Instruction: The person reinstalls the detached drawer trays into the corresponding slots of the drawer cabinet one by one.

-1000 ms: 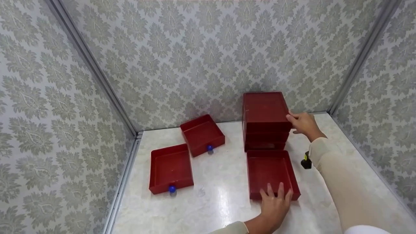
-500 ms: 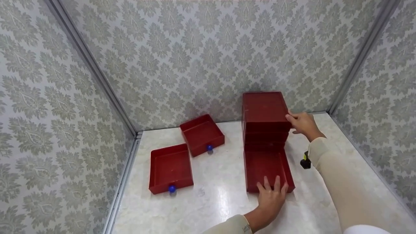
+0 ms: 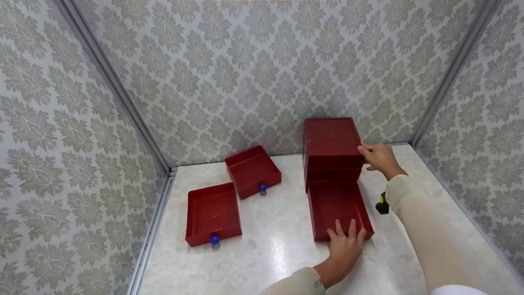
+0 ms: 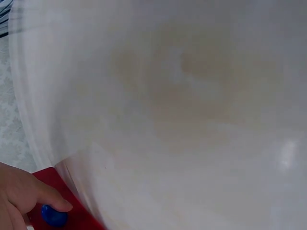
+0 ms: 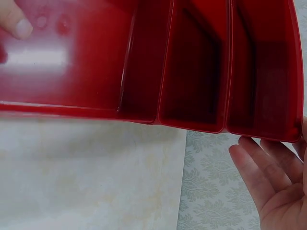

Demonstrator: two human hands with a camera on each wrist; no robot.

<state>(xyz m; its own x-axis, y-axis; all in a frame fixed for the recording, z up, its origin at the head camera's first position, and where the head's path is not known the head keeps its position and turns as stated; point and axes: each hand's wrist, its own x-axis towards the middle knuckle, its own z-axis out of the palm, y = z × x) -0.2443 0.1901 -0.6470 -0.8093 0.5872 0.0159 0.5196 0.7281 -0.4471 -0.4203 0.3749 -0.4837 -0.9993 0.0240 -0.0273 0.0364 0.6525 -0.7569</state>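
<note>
A red drawer lies on the table, its back end in the bottom slot of a red drawer cabinet. My left hand grips the drawer's front wall, fingers over the rim inside. In the left wrist view the thumb lies outside by a blue knob. With the thumb on its top edge and fingers against its side, my right hand holds the cabinet's upper right corner. Two open slots show above the drawer in the right wrist view.
Two more red drawers with blue knobs stand to the left: a near drawer and a far, turned drawer. A small black and yellow object lies beside my right sleeve. Patterned walls enclose the table.
My left hand has slid the drawer away from me, its back end passing from in front of the cabinet into the bottom slot. Lately its front shifted slightly right. My right hand keeps its hold.
</note>
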